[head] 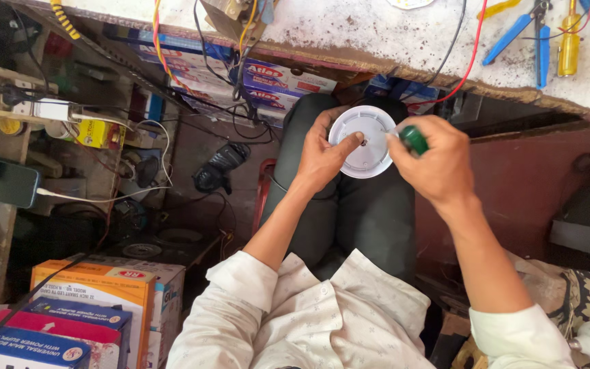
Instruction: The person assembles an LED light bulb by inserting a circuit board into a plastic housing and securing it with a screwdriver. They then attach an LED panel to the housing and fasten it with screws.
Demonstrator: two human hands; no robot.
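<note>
both forearms reach forward over the lap; left hand (pixel 322 154) curled with thumb extended, right hand (pixel 435 164) closed in a fist-like grip.

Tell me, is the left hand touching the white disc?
Touching. The head view shows the left hand gripping the white disc, thumb pressed on its face.

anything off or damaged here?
The bench edge is chipped and ragged, with loose wires hanging over it. The white round cover in the left hand looks intact.
</note>
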